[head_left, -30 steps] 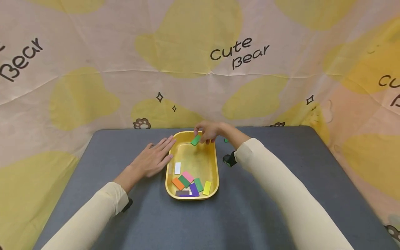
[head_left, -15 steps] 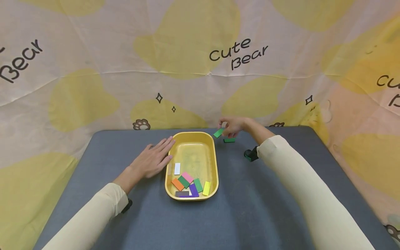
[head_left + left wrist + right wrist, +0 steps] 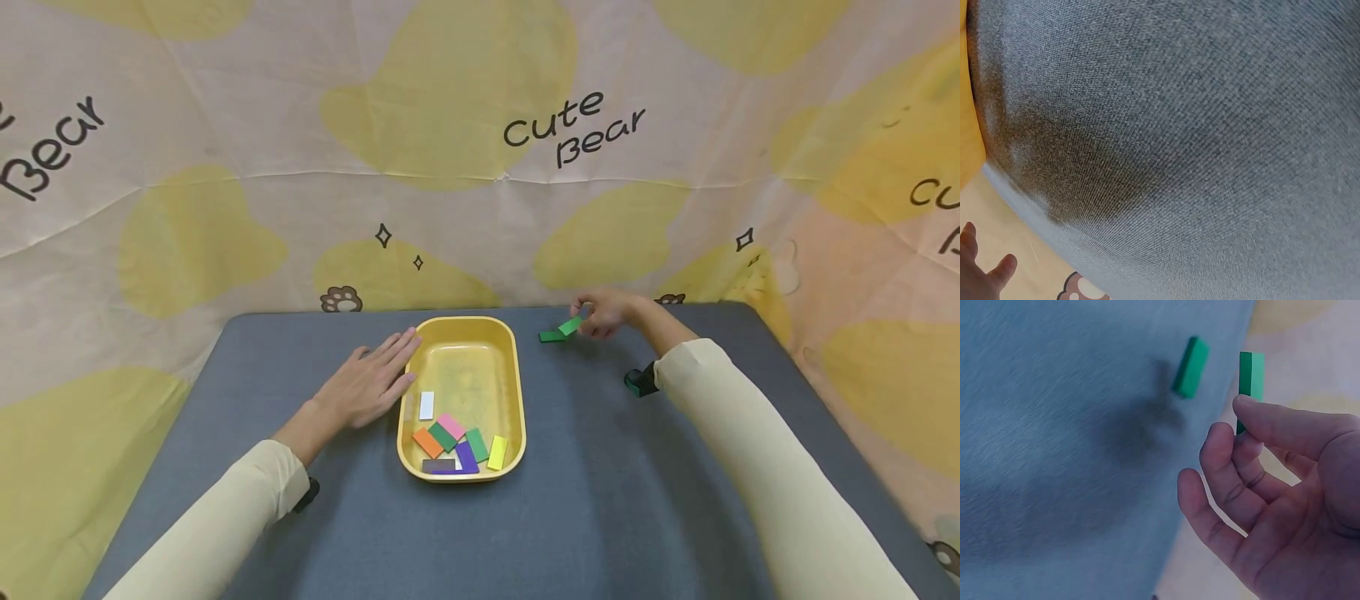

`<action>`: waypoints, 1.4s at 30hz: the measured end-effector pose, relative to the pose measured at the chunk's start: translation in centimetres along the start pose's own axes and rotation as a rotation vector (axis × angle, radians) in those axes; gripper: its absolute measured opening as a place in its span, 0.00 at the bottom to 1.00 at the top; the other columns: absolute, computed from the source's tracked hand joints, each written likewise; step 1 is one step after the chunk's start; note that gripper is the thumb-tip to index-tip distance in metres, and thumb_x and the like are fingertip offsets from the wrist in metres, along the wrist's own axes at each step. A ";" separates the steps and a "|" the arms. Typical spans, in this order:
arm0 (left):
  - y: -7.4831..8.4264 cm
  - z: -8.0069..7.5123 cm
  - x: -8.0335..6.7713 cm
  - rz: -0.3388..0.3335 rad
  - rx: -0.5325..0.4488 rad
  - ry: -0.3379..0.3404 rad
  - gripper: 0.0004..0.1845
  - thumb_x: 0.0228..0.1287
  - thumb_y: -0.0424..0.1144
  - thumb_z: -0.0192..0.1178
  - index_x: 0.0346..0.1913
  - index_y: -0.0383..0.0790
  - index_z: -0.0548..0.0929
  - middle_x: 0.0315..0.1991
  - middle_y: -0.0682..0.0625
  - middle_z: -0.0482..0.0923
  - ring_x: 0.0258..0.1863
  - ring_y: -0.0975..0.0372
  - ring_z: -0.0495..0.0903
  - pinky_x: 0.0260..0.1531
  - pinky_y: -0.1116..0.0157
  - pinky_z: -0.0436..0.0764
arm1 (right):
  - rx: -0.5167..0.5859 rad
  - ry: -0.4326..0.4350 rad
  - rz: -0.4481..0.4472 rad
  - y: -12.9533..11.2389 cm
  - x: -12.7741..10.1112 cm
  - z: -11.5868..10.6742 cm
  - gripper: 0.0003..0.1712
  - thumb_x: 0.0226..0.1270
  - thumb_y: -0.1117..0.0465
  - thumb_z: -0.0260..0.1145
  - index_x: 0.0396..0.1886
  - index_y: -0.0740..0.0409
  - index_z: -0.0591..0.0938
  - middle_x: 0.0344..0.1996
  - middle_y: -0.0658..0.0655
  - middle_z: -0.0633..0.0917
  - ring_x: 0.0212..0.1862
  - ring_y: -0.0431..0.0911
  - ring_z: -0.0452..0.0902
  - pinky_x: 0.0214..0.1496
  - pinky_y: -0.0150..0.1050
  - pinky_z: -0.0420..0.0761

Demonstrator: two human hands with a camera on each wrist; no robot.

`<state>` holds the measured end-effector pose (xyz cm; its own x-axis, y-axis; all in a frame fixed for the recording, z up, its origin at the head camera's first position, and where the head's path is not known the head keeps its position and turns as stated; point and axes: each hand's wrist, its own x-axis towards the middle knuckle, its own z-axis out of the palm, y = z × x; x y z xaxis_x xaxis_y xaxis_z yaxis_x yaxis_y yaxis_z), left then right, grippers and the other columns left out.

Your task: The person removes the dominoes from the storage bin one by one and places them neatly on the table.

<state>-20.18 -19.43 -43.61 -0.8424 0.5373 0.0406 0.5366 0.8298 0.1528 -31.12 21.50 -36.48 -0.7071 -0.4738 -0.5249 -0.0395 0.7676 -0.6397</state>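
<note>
My right hand [image 3: 606, 314] pinches a green domino-like block [image 3: 1250, 376] between thumb and fingers, held above the table right of the tray. A second green block [image 3: 552, 337] lies on the cloth just under and left of it; in the right wrist view this lying block [image 3: 1191, 367] shows apart from the held one. My left hand [image 3: 369, 379] has its fingers straight, the tips resting at the left rim of the yellow tray [image 3: 521, 392]. Only a couple of its fingertips [image 3: 1004, 270] show in the left wrist view.
Inside the tray's near end lie several flat blocks, among them a pink one [image 3: 452, 426], an orange one [image 3: 428, 442], a yellow one [image 3: 497, 452] and a white one [image 3: 427, 406]. Grey-blue cloth [image 3: 570, 533] covers the table. A printed curtain [image 3: 450, 208] hangs behind its far edge.
My right hand has carried the held green block from over the tray's far end rightward to beside the other green block on the table. The left hand has stayed at the tray rim.
</note>
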 end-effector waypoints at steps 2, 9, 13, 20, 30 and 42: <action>0.0 0.0 0.0 0.000 -0.001 0.000 0.34 0.79 0.51 0.42 0.80 0.41 0.51 0.80 0.46 0.47 0.77 0.50 0.52 0.65 0.38 0.60 | -0.019 0.034 0.008 0.8 0.0 0.1 0.12 0.71 0.72 0.59 0.51 0.68 0.69 0.22 0.54 0.75 0.24 0.43 0.69 0.32 0.40 0.74; 0.1 -0.1 -0.1 -0.002 -0.006 0.000 0.34 0.79 0.51 0.42 0.80 0.41 0.51 0.80 0.47 0.47 0.77 0.51 0.53 0.65 0.38 0.60 | -0.033 0.133 0.013 3.4 0.7 0.9 0.13 0.70 0.71 0.61 0.51 0.68 0.70 0.29 0.60 0.81 0.28 0.46 0.77 0.31 0.41 0.79; 0.1 -0.1 0.0 0.000 -0.005 0.000 0.34 0.79 0.51 0.42 0.80 0.41 0.51 0.80 0.47 0.47 0.77 0.51 0.53 0.65 0.38 0.60 | -0.014 0.154 0.036 4.3 1.0 1.2 0.13 0.71 0.71 0.61 0.51 0.69 0.70 0.27 0.59 0.81 0.28 0.46 0.77 0.31 0.42 0.79; 0.1 -0.1 0.0 0.010 -0.011 0.003 0.34 0.79 0.51 0.42 0.80 0.42 0.51 0.80 0.47 0.47 0.77 0.51 0.53 0.65 0.39 0.61 | 0.028 0.178 0.084 5.2 1.5 1.7 0.13 0.71 0.69 0.60 0.51 0.68 0.69 0.26 0.59 0.81 0.29 0.46 0.78 0.31 0.42 0.77; -0.1 -0.2 -0.1 0.007 -0.017 -0.020 0.34 0.80 0.54 0.38 0.81 0.44 0.48 0.80 0.49 0.44 0.77 0.53 0.51 0.66 0.39 0.60 | 0.006 0.223 0.113 5.7 1.7 1.8 0.14 0.72 0.67 0.60 0.51 0.69 0.70 0.23 0.57 0.80 0.26 0.45 0.78 0.30 0.41 0.77; -0.1 -0.2 -0.1 0.002 -0.016 -0.015 0.34 0.80 0.53 0.40 0.81 0.44 0.48 0.80 0.50 0.44 0.77 0.53 0.51 0.66 0.39 0.60 | -0.034 0.226 0.089 6.2 2.1 1.8 0.13 0.72 0.68 0.60 0.51 0.69 0.72 0.25 0.59 0.82 0.27 0.45 0.78 0.29 0.40 0.77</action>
<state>-20.15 -19.58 -43.46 -0.8406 0.5410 0.0262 0.5371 0.8264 0.1691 -31.57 24.43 -42.60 -0.8488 -0.2978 -0.4369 0.0090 0.8180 -0.5752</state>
